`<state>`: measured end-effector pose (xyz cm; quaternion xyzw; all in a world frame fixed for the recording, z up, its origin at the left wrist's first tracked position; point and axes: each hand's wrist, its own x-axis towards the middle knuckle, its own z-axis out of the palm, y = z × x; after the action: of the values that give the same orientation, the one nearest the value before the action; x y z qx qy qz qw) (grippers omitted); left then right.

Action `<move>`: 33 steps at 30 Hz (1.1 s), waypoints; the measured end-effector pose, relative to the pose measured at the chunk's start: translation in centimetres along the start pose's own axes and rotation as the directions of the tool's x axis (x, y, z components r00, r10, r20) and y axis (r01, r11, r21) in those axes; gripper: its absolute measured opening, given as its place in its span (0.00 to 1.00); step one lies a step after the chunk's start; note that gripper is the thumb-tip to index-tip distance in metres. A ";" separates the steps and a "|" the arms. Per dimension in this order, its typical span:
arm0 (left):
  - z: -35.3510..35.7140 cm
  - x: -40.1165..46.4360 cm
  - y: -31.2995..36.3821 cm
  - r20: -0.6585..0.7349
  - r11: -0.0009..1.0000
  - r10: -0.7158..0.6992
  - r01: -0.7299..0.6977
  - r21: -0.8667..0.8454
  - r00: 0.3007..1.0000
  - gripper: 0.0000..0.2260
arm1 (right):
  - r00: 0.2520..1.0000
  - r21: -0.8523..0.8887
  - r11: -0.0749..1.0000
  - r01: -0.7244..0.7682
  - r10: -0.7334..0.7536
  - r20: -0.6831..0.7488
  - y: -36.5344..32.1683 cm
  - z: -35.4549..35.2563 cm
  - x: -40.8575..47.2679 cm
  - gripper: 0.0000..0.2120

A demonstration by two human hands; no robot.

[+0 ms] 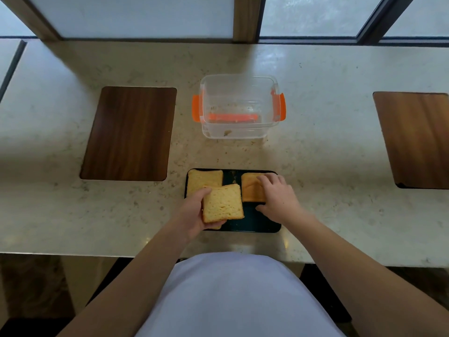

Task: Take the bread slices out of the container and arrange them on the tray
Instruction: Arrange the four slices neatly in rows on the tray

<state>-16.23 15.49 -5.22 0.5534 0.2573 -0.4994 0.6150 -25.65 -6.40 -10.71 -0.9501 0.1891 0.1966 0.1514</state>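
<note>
Three pale-yellow bread slices (205, 182) (browned crusts) on black tray (257, 222); left fingers (206, 192) pinching one | right fingers (269, 181) spread on another

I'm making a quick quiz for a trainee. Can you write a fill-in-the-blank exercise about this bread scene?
1. The clear plastic container with orange clips holds no ____ slices.
2. The left hand grips a slice above the ____ rectangular tray.
3. The right hand rests on the slice at the tray's far ____ corner.
4. A dark wooden inlay panel lies to the container's ____.

Missing words: bread; black; right; left
</note>
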 end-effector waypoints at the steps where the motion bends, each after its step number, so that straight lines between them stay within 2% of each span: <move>1: 0.0 -0.1 0.0 -0.005 1.000 -0.001 0.001 0.004 1.000 0.16 | 1.000 -0.027 0.999 0.022 -0.022 0.013 0.0 0.1 0.2 0.43; 6: 0.1 -0.1 0.3 -0.015 1.000 -0.015 0.015 0.004 1.000 0.17 | 0.995 -0.120 0.988 0.098 -0.096 0.020 0.6 -0.6 1.3 0.39; 12: 0.6 0.2 0.7 -0.023 0.999 -0.042 0.042 0.003 0.999 0.17 | 0.998 -0.106 0.992 0.062 -0.061 0.016 0.6 -1.3 1.8 0.32; 17: 1.2 0.6 0.9 -0.016 0.998 -0.025 0.026 0.062 1.000 0.15 | 1.000 -0.131 0.991 -0.007 0.006 -0.006 0.0 -1.5 1.5 0.32; 19: 1.5 0.7 0.9 0.001 0.997 -0.031 0.031 0.067 1.000 0.14 | 0.994 -0.018 0.997 -0.075 0.073 -0.084 -0.2 -1.6 0.8 0.31; 20: 1.6 0.7 0.9 0.012 0.998 -0.035 0.034 0.061 0.999 0.14 | 0.987 0.139 0.984 -0.108 0.123 -0.104 -0.4 -1.6 0.2 0.28; 22: 2.0 0.9 0.8 0.027 0.998 -0.039 0.038 0.045 0.999 0.15 | 0.977 0.515 0.841 -0.163 0.210 -0.034 -1.1 -1.6 -1.3 0.21; 24: 2.6 1.2 0.5 0.026 0.998 -0.035 0.033 0.056 0.999 0.16 | 0.974 0.707 0.678 -0.203 0.214 0.075 -1.7 -1.2 -3.0 0.19; 28: 4.3 2.1 -0.1 -0.067 0.973 -0.050 0.063 0.223 0.997 0.19 | 0.952 0.812 0.515 -0.275 0.266 0.154 -2.0 -0.2 -5.4 0.19; 33: 6.1 2.7 -1.8 -0.189 0.905 -0.065 0.137 0.402 0.980 0.25 | 0.913 0.823 0.436 -0.363 0.345 0.220 -1.1 1.0 -6.7 0.16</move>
<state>-18.29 9.09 -6.75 0.6974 0.2263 -0.5242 0.4331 -31.16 -3.06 -8.44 -0.6898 0.4533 0.1148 0.5527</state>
